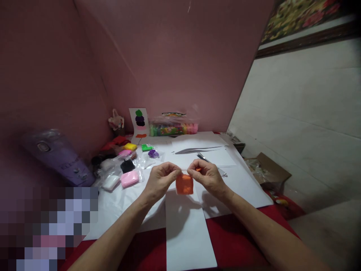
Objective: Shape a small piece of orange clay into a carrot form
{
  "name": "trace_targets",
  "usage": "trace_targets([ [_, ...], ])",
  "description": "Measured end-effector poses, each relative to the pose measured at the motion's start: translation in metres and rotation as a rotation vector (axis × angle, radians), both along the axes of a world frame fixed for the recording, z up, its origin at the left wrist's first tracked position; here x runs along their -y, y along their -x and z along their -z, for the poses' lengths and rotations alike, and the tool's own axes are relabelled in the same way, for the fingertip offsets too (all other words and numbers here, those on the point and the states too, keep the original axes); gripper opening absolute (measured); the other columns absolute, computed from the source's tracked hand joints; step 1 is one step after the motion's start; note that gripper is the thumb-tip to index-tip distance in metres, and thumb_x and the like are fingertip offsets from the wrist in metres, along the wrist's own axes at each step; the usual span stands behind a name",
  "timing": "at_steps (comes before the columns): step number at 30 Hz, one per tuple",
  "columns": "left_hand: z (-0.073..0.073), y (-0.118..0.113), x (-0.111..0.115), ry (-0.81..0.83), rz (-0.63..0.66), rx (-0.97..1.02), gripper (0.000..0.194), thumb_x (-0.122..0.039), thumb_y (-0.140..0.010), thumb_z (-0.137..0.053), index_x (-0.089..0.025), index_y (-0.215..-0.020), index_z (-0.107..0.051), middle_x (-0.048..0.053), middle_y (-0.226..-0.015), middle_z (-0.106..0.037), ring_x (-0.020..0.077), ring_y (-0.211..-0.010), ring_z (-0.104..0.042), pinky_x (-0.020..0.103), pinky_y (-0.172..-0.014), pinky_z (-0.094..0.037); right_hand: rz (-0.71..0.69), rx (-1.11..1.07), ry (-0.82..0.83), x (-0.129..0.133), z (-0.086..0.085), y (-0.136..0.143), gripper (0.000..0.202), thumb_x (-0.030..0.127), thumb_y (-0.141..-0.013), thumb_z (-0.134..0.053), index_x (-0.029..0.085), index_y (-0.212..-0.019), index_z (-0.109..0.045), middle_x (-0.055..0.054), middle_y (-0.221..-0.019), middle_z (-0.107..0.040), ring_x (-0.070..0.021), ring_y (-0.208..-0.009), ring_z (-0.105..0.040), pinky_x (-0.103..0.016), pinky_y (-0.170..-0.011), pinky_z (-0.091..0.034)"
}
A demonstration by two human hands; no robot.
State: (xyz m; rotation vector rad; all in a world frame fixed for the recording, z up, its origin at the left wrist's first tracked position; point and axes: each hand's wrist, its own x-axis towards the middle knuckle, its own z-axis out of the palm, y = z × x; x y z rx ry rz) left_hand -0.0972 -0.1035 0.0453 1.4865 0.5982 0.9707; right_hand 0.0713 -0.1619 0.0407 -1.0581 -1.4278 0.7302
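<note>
A small clear packet of orange clay (pixel 184 184) hangs above the table, in front of me. My left hand (pixel 163 178) pinches its upper left corner between thumb and fingers. On the other side, my right hand (pixel 208 177) pinches the upper right corner. A bit of orange shows by the right fingers; whether it is loose or held I cannot tell. Below the packet lies a narrow white paper strip (pixel 187 233), with the shadow of my hands on it. Just beyond my right hand rests a fork (pixel 202 156), partly hidden by that hand.
Clay packets lie at left: pink (pixel 130 179), white (pixel 110 183), black (pixel 128 165), purple (pixel 153 153), green (pixel 147 147) and yellow (pixel 130 146). A card with coloured blobs (pixel 140 123) leans at the back beside a bag of colourful clay (pixel 173 129). A cardboard box (pixel 267 171) stands right.
</note>
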Motion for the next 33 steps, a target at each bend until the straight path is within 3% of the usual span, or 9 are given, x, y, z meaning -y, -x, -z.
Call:
trace_targets([
  [6, -0.0033, 0.0003, 0.0010, 0.040, -0.041, 0.016, 0.019, -0.030, -0.067, -0.074, -0.012, -0.068, -0.068, 0.003, -0.065, -0.068, 0.0126, -0.061, -0.059, 0.024, -0.063, -0.047, -0.036, -0.092, 0.089, -0.0027, -0.0001, -0.0038, 0.025, 0.039, -0.076, -0.066, 0.017, -0.070, -0.057, 0.004, -0.057, -0.045, -0.0068, -0.047, -0.036, -0.021, -0.041, -0.026],
  [10, -0.0049, 0.0016, -0.0006, 0.027, -0.075, 0.005, 0.019, -0.031, -0.069, -0.072, -0.012, -0.068, -0.068, 0.005, -0.065, -0.069, 0.0138, -0.062, -0.061, 0.025, -0.064, -0.048, -0.007, -0.094, 0.113, -0.0056, 0.0002, -0.0076, 0.026, 0.041, -0.075, -0.067, 0.017, -0.073, -0.060, 0.004, -0.057, -0.047, -0.0059, -0.044, -0.035, -0.021, -0.039, -0.024],
  [15, -0.0047, 0.0020, -0.0020, 0.025, -0.099, 0.018, 0.020, -0.031, -0.066, -0.074, -0.012, -0.064, -0.067, 0.004, -0.062, -0.068, 0.0140, -0.060, -0.061, 0.025, -0.062, -0.048, -0.019, -0.078, 0.131, -0.0063, 0.0015, -0.0093, 0.030, 0.044, -0.075, -0.067, 0.017, -0.068, -0.055, 0.007, -0.050, -0.038, -0.0056, -0.042, -0.030, -0.021, -0.038, -0.022],
  [23, -0.0012, -0.0006, 0.0019, -0.010, 0.008, -0.053, 0.021, -0.032, -0.069, -0.073, -0.013, -0.074, -0.070, 0.005, -0.069, -0.069, 0.0138, -0.063, -0.061, 0.024, -0.062, -0.047, -0.033, -0.040, 0.077, -0.0026, 0.0002, -0.0033, 0.028, 0.042, -0.078, -0.065, 0.017, -0.069, -0.056, 0.005, -0.056, -0.042, -0.0059, -0.045, -0.031, -0.021, -0.039, -0.022],
  [28, -0.0005, -0.0014, 0.0046, -0.051, -0.046, -0.056, 0.023, -0.034, -0.067, -0.073, -0.012, -0.064, -0.068, 0.003, -0.059, -0.065, 0.0118, -0.056, -0.055, 0.023, -0.056, -0.043, -0.032, 0.008, 0.078, -0.0024, -0.0012, -0.0039, 0.027, 0.043, -0.079, -0.063, 0.016, -0.075, -0.061, 0.002, -0.060, -0.047, -0.0069, -0.049, -0.035, -0.020, -0.040, -0.027],
  [33, -0.0005, -0.0015, 0.0037, 0.037, -0.025, 0.006, 0.023, -0.036, -0.068, -0.073, -0.013, -0.070, -0.070, 0.004, -0.066, -0.068, 0.0128, -0.060, -0.058, 0.024, -0.061, -0.046, 0.015, -0.019, 0.065, -0.0026, -0.0010, -0.0070, 0.028, 0.043, -0.078, -0.065, 0.018, -0.069, -0.056, 0.004, -0.057, -0.044, -0.0073, -0.048, -0.035, -0.021, -0.042, -0.028],
])
